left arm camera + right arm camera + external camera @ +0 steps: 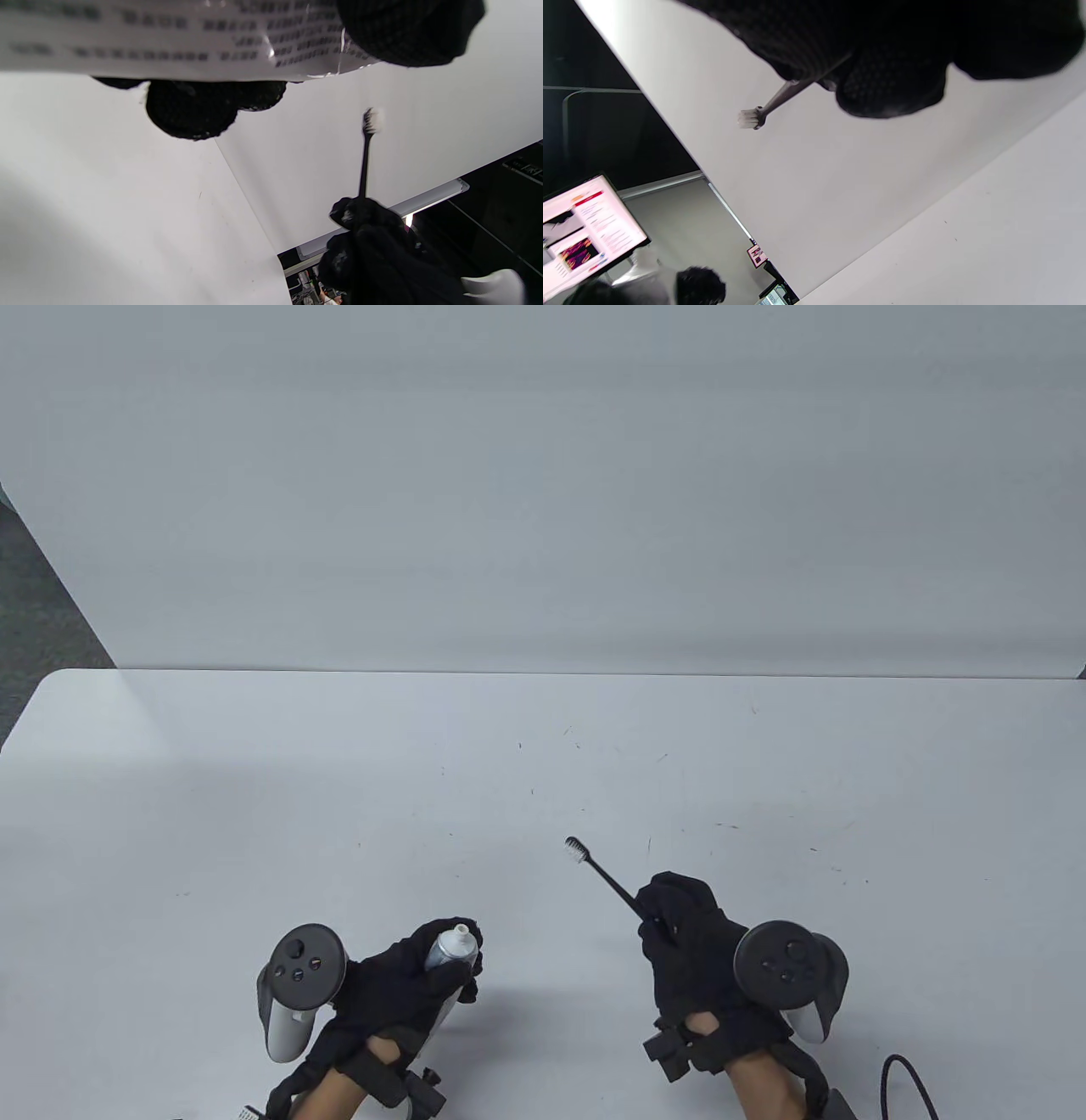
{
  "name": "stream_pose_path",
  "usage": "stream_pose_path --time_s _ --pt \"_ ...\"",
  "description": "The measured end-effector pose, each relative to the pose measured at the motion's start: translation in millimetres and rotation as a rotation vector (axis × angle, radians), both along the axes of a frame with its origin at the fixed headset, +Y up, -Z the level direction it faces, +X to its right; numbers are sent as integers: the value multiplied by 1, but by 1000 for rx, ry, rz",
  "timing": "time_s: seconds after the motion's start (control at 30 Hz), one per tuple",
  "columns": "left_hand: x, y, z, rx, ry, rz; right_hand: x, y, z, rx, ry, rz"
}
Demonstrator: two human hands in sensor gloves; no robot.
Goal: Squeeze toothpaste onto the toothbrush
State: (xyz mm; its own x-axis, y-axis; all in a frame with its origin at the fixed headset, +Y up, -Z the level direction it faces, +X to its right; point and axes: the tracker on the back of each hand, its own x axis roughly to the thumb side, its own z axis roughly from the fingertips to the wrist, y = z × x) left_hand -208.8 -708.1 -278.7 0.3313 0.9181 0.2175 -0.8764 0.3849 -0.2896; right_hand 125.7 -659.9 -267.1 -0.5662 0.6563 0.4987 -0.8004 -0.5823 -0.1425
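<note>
Toothpaste tube [447, 948] sits in our left hand [399, 984], fingers [191, 108] wrapped round it, nozzle w/o cap pointing up-right. Toothbrush [604, 878] in our right hand [691, 950], fingers clenched on handle, bristles aimed up-left, above the white worktop [339, 814]. Tube & brush apart.

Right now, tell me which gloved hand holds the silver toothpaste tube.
The left hand grips the silver toothpaste tube, white nozzle up; the right hand holds the black toothbrush.
</note>
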Motion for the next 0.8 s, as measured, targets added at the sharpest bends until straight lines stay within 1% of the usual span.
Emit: stream_pose_path --time_s 0.07,0.1,0.13,0.23,0.4,0.47,0.8 --pt "3 0 1 0 -6 -40 -17 6 15 129 -17 118" --pt "4 0 2 2 -5 -54 -23 7 21 175 -19 166" --pt "4 1 3 3 0 -71 -32 8 26 209 -26 227" --pt "5 2 4 9 15 -93 -47 7 35 283 -46 329" --pt "5 3 5 18 42 -139 -60 2 41 322 -30 383" --pt "6 4 6 27 50 -158 -62 3 43 344 -37 393" --pt "6 6 7 34 73 -207 -66 3 47 374 -39 428"
